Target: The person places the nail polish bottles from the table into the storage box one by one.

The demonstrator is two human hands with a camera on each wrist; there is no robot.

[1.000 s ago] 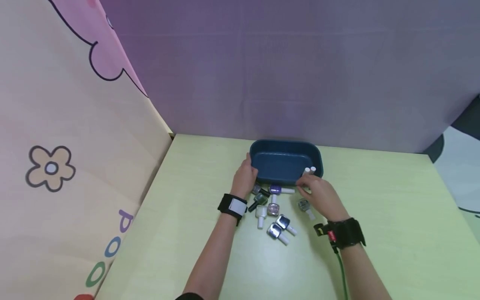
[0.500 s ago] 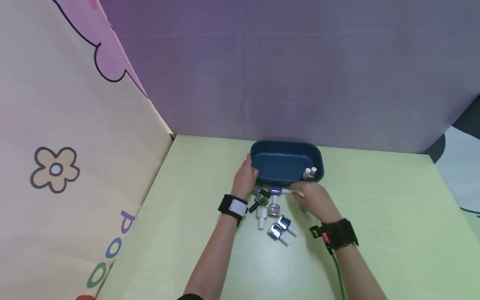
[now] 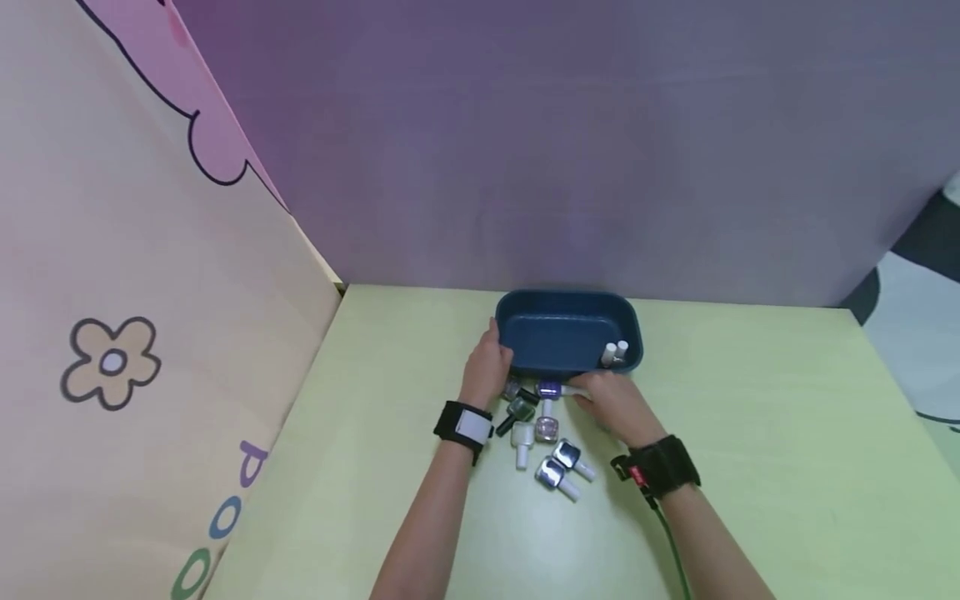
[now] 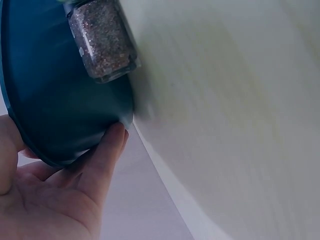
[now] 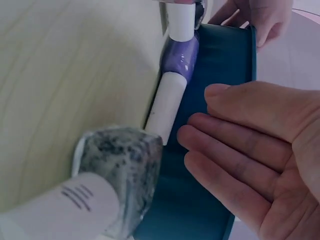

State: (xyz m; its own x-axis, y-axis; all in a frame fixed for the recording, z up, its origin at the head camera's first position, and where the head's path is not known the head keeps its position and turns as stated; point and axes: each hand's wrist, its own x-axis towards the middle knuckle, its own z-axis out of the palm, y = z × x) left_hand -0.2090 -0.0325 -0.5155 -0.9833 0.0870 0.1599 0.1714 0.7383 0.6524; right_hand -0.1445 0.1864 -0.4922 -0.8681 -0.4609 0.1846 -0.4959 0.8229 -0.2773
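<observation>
A dark blue tray (image 3: 558,337) sits near the table's back edge. My left hand (image 3: 483,367) grips its left end, thumb and fingers on either side of the wall in the left wrist view. My right hand (image 3: 615,404) is at the tray's front side, fingertips extended close to the white cap of a purple nail polish bottle (image 5: 180,57). That bottle lies along the tray's front wall. A black-speckled nail polish bottle (image 5: 122,165) lies near the right hand; in the head view the hand hides it. Two white-capped bottles (image 3: 609,354) stand in the tray's front right corner.
Several nail polish bottles lie before the tray: a glittery one (image 4: 102,40), a dark green one (image 3: 519,409), a white one (image 3: 522,433), a pink one (image 3: 547,429) and two silver ones (image 3: 551,472). A purple-grey backdrop (image 3: 570,167) rises behind the table.
My right hand has moved left and nearer along the tray's front, from beside the two standing bottles to the purple bottle's cap. My left hand keeps its grip on the tray.
</observation>
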